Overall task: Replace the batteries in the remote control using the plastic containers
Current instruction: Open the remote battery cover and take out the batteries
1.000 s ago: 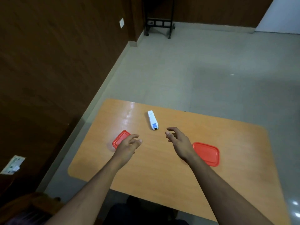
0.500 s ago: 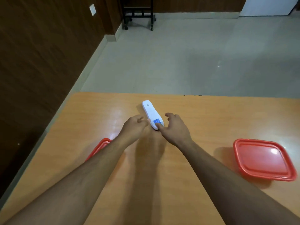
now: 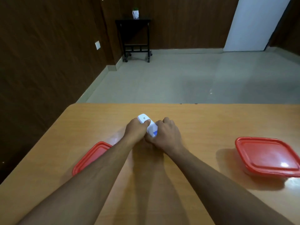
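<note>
A white remote control with a blue label lies near the middle of the orange table, back side up. My left hand grips its far end, thumb laid across the top. My right hand wraps around its near end, covering most of the label. A plastic container with a red lid stands closed at the right. A second red-lidded container sits at the left, partly hidden under my left forearm. No batteries are visible.
The table's far edge runs just beyond the remote, with grey floor behind it. A dark wood wall lines the left side. A black wheeled stand with a small white pot stands against the back wall.
Both hands went from hovering apart to closing around the remote. The view has come nearer and tilted up, so the containers now sit wider apart in the frame.
</note>
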